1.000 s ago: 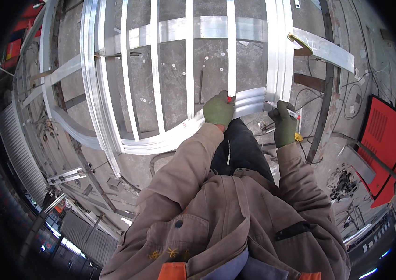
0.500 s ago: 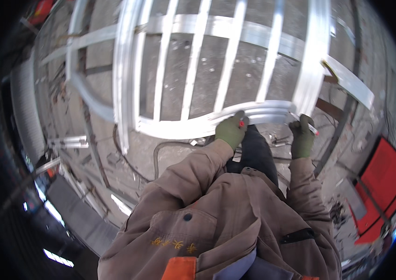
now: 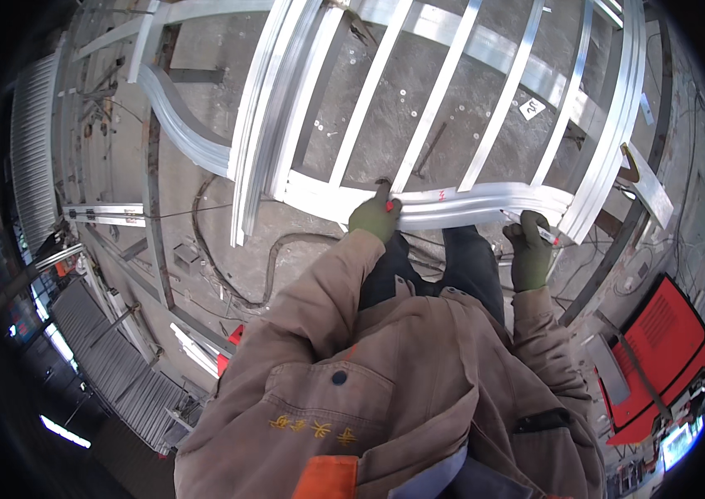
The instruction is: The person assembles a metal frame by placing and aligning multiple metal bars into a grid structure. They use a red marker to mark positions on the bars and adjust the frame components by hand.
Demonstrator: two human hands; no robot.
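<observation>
A curved silvery metal rail (image 3: 485, 204) runs across in front of me, joined to several straight slats (image 3: 440, 91) that stretch away. My left hand (image 3: 375, 218), in a green glove, rests closed at the rail's near left part. A small red piece (image 3: 390, 205), perhaps a pen cap, shows at its fingers. To the right, my gloved right hand (image 3: 529, 249) is closed around a slim white marker pen (image 3: 549, 238) with a red end. The pen's tip points left, close by the rail's right end. A small red mark (image 3: 442, 196) shows on the rail between my hands.
Wide side profiles (image 3: 618, 125) bound the frame. A loose curved piece (image 3: 182, 125) lies at the left. A dark hose (image 3: 269, 258) snakes over the floor below the rail. A red panel (image 3: 660, 349) stands at lower right, a ribbed grey stack (image 3: 115, 353) at lower left.
The view has shifted, so the frame sits further right. My left hand has slid left along the rail, uncovering the red mark. My right hand still holds the marker pen, near the rail's right end.
</observation>
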